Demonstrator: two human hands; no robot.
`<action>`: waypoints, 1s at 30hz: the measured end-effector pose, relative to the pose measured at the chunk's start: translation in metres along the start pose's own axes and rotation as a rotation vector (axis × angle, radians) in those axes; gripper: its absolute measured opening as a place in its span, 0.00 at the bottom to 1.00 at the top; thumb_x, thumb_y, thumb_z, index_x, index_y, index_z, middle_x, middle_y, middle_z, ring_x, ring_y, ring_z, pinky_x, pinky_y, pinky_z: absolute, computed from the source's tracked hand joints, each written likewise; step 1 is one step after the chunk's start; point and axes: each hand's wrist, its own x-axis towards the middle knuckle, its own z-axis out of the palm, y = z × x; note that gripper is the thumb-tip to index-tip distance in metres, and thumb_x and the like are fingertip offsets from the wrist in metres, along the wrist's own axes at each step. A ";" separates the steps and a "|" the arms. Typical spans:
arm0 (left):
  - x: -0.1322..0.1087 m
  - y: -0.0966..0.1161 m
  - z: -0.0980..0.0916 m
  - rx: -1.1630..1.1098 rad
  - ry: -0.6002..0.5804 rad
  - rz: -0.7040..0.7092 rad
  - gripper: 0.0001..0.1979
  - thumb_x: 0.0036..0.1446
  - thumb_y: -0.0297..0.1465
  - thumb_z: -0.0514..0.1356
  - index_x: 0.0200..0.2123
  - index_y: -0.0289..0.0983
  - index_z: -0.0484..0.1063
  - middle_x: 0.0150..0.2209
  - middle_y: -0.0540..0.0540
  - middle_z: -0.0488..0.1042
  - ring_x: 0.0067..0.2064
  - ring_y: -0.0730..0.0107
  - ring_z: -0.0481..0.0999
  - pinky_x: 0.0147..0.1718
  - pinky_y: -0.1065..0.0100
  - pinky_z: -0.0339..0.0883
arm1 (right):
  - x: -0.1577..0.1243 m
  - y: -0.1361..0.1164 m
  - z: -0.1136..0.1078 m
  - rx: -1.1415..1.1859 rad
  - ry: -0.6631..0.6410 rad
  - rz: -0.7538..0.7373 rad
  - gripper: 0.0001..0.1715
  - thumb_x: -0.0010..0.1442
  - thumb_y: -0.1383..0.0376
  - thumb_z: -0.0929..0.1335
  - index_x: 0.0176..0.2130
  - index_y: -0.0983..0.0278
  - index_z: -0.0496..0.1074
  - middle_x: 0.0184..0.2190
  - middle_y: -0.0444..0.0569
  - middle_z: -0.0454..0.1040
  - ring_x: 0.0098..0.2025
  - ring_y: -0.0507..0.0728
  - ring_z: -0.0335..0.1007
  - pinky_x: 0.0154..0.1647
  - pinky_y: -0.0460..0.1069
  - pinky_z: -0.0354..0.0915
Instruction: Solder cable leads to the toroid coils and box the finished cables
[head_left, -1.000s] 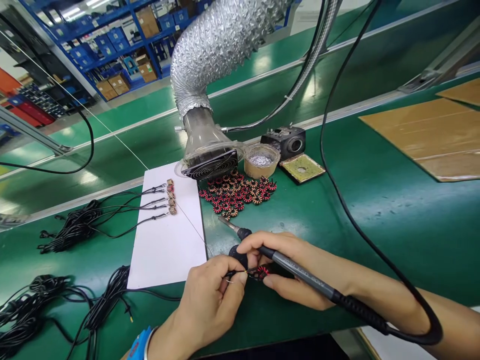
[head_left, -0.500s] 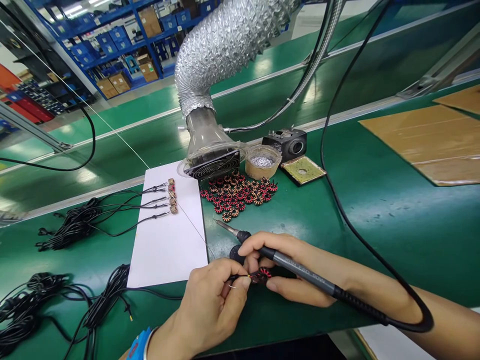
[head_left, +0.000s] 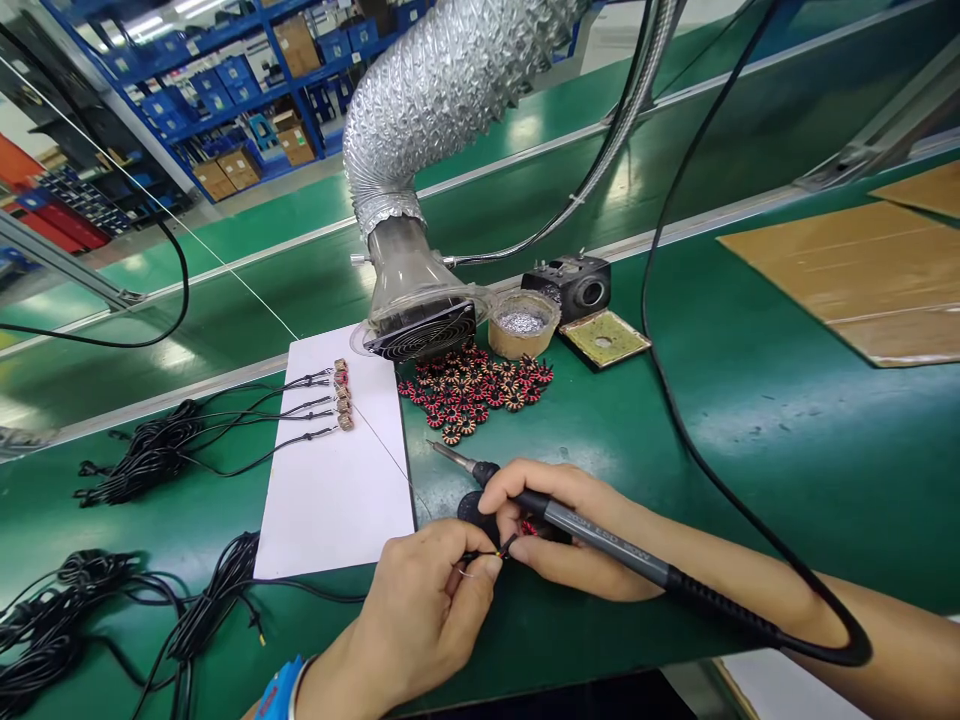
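Observation:
My left hand (head_left: 431,600) is closed in a pinch on the end of a black cable (head_left: 474,555), whose thin coloured wires poke out by the thumb tip. A silvery wire end curls beneath those fingers. My right hand (head_left: 574,545) is wrapped around a soldering iron (head_left: 604,543), its tip pointing up and left over the bench. Under the right fingers a red-wound ring coil (head_left: 529,526) shows in part; the rest is hidden. Both hands' fingertips meet at the wires. Behind the iron's tip lies a pile of red and tan ring coils (head_left: 480,390).
A white board (head_left: 337,500) carries several coils joined to black cables (head_left: 150,450). More cable bundles (head_left: 82,610) lie at lower left. Behind the coils stand a fume extractor hood (head_left: 420,300), a round tub (head_left: 523,340), an iron holder (head_left: 581,285) and a yellow sponge (head_left: 606,340). Cardboard (head_left: 855,270) lies right.
My right thumb and fingers have shifted left to the wire end, and the ring coil is now mostly covered by them. The left hand has hardly moved.

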 end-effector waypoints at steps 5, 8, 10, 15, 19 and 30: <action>0.000 -0.001 0.001 -0.008 -0.009 -0.026 0.07 0.63 0.31 0.54 0.36 0.37 0.71 0.24 0.52 0.68 0.22 0.76 0.63 0.23 0.73 0.56 | 0.003 -0.002 0.002 -0.038 0.070 0.008 0.17 0.52 0.73 0.66 0.43 0.63 0.68 0.29 0.42 0.74 0.27 0.48 0.66 0.31 0.43 0.65; 0.001 0.000 0.001 -0.028 -0.004 -0.051 0.08 0.63 0.32 0.53 0.36 0.37 0.71 0.24 0.52 0.68 0.22 0.77 0.62 0.22 0.74 0.56 | 0.003 -0.003 0.001 -0.025 0.062 0.049 0.18 0.51 0.73 0.65 0.44 0.63 0.67 0.31 0.44 0.73 0.28 0.49 0.67 0.30 0.43 0.65; 0.001 0.000 0.000 -0.027 -0.005 -0.058 0.08 0.63 0.32 0.53 0.36 0.37 0.71 0.24 0.52 0.68 0.22 0.77 0.62 0.22 0.73 0.55 | 0.002 -0.003 0.000 -0.018 0.036 0.054 0.19 0.50 0.74 0.65 0.44 0.63 0.66 0.31 0.43 0.71 0.28 0.49 0.66 0.29 0.43 0.64; 0.001 0.001 0.000 -0.022 -0.023 -0.069 0.08 0.63 0.32 0.53 0.36 0.37 0.71 0.24 0.52 0.68 0.22 0.76 0.62 0.23 0.73 0.55 | 0.000 -0.001 -0.002 -0.067 0.012 -0.003 0.18 0.52 0.74 0.65 0.44 0.63 0.66 0.29 0.41 0.68 0.26 0.47 0.61 0.28 0.42 0.61; 0.001 0.001 0.000 -0.010 -0.038 -0.070 0.08 0.64 0.32 0.53 0.36 0.37 0.71 0.25 0.52 0.68 0.23 0.76 0.62 0.23 0.73 0.56 | -0.001 0.003 -0.003 -0.063 -0.010 -0.024 0.21 0.54 0.75 0.65 0.48 0.62 0.64 0.31 0.41 0.68 0.27 0.47 0.62 0.29 0.42 0.61; 0.002 0.001 0.000 -0.028 -0.006 -0.050 0.08 0.64 0.30 0.52 0.36 0.37 0.70 0.24 0.53 0.66 0.22 0.77 0.60 0.23 0.74 0.54 | -0.002 0.001 -0.004 -0.090 -0.051 -0.041 0.21 0.58 0.72 0.66 0.51 0.62 0.65 0.33 0.42 0.70 0.31 0.49 0.67 0.34 0.43 0.63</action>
